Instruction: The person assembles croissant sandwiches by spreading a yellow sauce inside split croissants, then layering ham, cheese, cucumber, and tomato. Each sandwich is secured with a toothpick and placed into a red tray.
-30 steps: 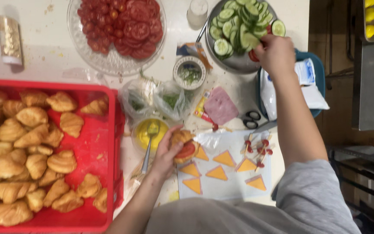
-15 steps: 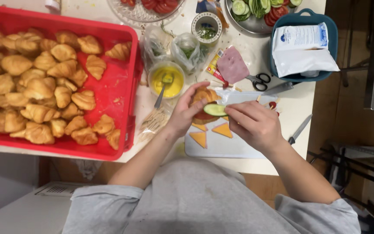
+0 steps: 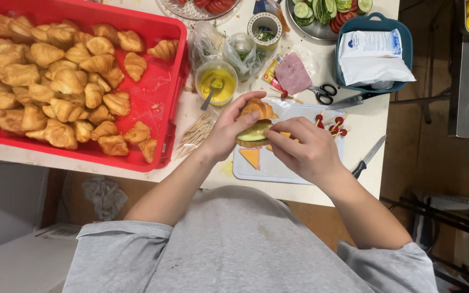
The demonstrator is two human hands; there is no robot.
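1. A split croissant (image 3: 257,110) is held in the left hand (image 3: 229,130), whose fingers are curled closed around its left side, just above the white cutting board (image 3: 278,169).
2. A cucumber slice (image 3: 254,133) is seen lying in the opened croissant, and it is touched by the right hand (image 3: 305,149), whose fingers are bent together at the slice; whether the slice is pinched or only pressed cannot be told.
3. An orange cheese triangle (image 3: 251,157) is seen lying flat on the board, just below the croissant.
4. Red-tipped picks (image 3: 332,123) are scattered on the board's far right corner.
5. A red tray (image 3: 161,103) filled with croissants is set on the worktop (image 3: 370,122) to the left.
6. A cup of yellow sauce (image 3: 216,82) with a spoon in it stands between the tray and the board.
7. Scissors (image 3: 322,92) lie beyond the board, and a black-handled knife (image 3: 367,158) lies at the worktop's right edge.
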